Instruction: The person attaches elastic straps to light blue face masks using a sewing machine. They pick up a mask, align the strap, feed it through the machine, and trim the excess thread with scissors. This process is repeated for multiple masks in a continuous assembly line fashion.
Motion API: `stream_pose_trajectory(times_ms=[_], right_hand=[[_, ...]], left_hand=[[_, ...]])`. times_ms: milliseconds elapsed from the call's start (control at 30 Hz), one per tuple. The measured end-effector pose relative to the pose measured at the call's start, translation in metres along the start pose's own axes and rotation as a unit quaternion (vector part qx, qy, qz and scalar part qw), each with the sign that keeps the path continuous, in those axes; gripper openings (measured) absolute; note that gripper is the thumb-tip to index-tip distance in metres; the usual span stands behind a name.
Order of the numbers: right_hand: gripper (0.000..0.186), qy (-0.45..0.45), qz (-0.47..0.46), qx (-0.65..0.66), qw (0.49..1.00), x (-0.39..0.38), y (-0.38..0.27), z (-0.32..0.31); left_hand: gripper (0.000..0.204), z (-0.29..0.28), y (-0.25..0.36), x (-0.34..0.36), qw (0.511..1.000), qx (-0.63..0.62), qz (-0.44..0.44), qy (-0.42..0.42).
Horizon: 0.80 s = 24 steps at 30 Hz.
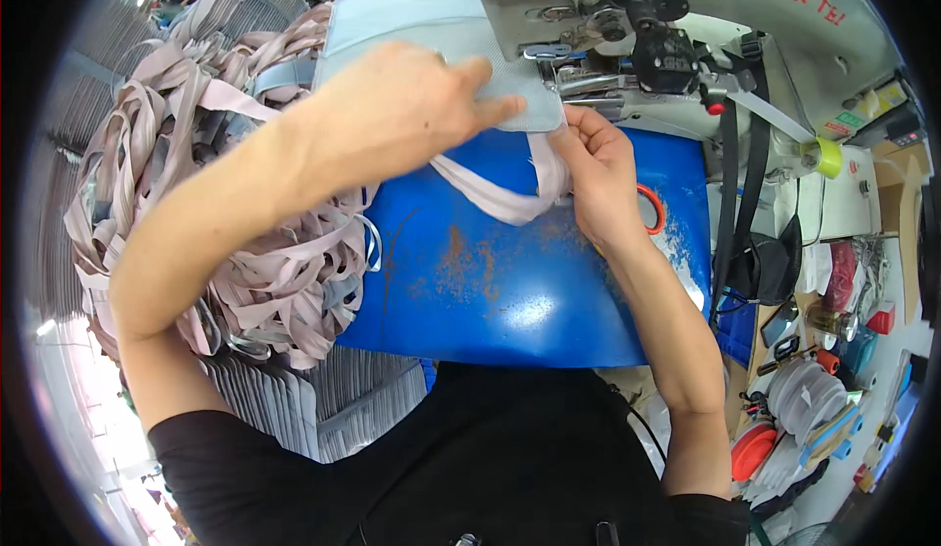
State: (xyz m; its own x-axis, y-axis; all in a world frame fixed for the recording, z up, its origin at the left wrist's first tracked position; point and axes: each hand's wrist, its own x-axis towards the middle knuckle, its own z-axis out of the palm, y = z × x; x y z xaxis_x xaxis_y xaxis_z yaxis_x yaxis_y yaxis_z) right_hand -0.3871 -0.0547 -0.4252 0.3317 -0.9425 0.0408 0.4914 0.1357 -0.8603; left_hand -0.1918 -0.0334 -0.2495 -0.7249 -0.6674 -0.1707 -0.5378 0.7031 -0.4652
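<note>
Head: right grip [600, 166] closed on pale panel [431, 28]

Before you, blue tabletop [588, 325], brown patches across surface. On tabletop's right part, red-orange ring [659, 211]. Just right of tabletop, black straps [726, 213], black cloth-like item [781, 267] beside them. Farther right of tabletop, yellow-green roll [829, 157], brown cardboard [888, 173]. Lower right from tabletop, stacked white discs [806, 394], red disc [752, 451].

The work surface [515, 264] is blue, mottled rusty brown; at its far edge the panel [431, 22] is pale blue-grey, to its left the straps [289, 286] dusty pink.
</note>
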Motion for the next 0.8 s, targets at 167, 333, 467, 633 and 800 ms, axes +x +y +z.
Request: stream_pose_trajectory(times_ms=[167, 333, 467, 633, 800], right_hand=[[0.020, 0.002, 0.006, -0.005, 1.000, 0.000, 0.002, 0.000], [0.019, 0.007, -0.001, 0.006, 1.000, 0.002, 0.005, 0.000], [0.020, -0.001, 0.000, 0.004, 1.000, 0.002, 0.007, -0.002], [0.020, 0.021, -0.014, -0.008, 1.000, -0.001, 0.009, -0.002], [0.026, 0.010, -0.010, 0.006, 1.000, -0.012, 0.010, -0.006]], left_hand=[[0.053, 0.000, -0.007, 0.009, 1.000, 0.003, 0.013, 0.011], [0.046, 0.001, 0.012, 0.014, 1.000, -0.013, -0.024, 0.009], [0.037, 0.002, 0.044, 0.028, 0.994, -0.070, -0.080, 0.037], [0.036, 0.008, 0.081, 0.057, 0.953, -0.209, -0.209, 0.063], [0.053, 0.021, 0.099, 0.044, 0.901, -0.324, -0.260, 0.126]])
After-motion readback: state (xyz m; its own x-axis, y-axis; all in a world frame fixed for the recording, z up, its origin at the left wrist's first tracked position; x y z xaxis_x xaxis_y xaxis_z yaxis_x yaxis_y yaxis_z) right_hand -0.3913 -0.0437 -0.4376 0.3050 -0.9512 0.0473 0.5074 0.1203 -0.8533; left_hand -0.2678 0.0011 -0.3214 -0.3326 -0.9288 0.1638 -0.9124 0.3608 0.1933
